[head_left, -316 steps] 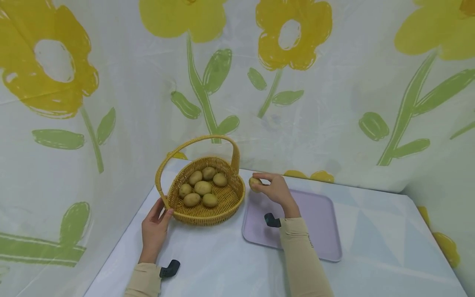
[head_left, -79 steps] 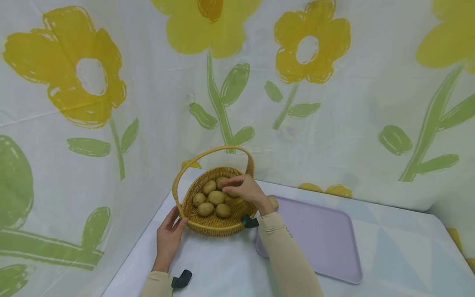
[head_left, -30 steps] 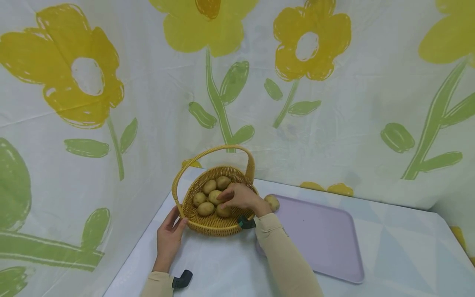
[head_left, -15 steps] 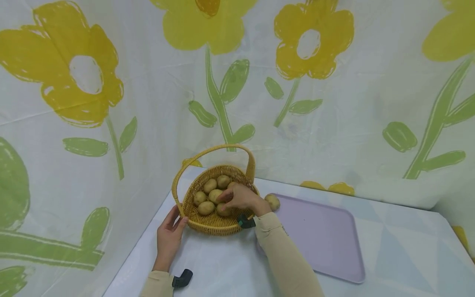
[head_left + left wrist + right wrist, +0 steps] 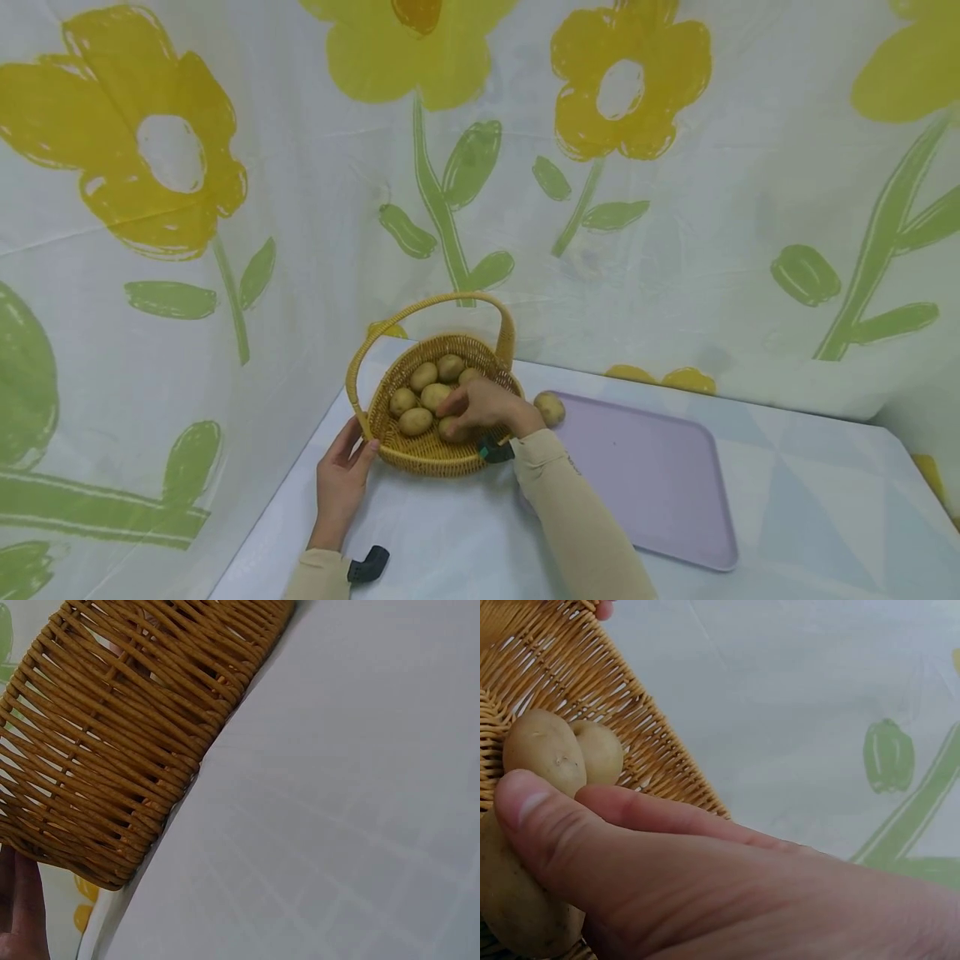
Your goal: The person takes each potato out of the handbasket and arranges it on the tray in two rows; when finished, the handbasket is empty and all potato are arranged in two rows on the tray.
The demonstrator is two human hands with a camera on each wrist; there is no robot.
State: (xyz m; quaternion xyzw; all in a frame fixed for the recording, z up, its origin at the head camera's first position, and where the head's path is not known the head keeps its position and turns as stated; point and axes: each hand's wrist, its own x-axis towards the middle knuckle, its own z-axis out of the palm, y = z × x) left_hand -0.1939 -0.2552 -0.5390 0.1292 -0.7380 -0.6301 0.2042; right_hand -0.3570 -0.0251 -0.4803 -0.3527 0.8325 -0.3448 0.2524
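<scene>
A wicker basket with a tall arched handle holds several potatoes. My left hand grips its near left rim at the foot of the handle. In the left wrist view, its fingers touch the woven wall. Inside the basket, my right hand is over the front right potato, partly covering it. The right wrist view has the thumb against potatoes; the far fingers are hidden, so a firm hold cannot be made out. Another potato lies at the tray's far left corner.
A flat lilac tray lies right of the basket, partly under my right sleeve. The table has a pale cloth with blue triangles. Behind it and to the left hang flower-printed curtains.
Since the oldest frame, the potato in my right hand has gone onto the tray's corner. That hand has moved into the basket, lately from the back right potato to the front right one.
</scene>
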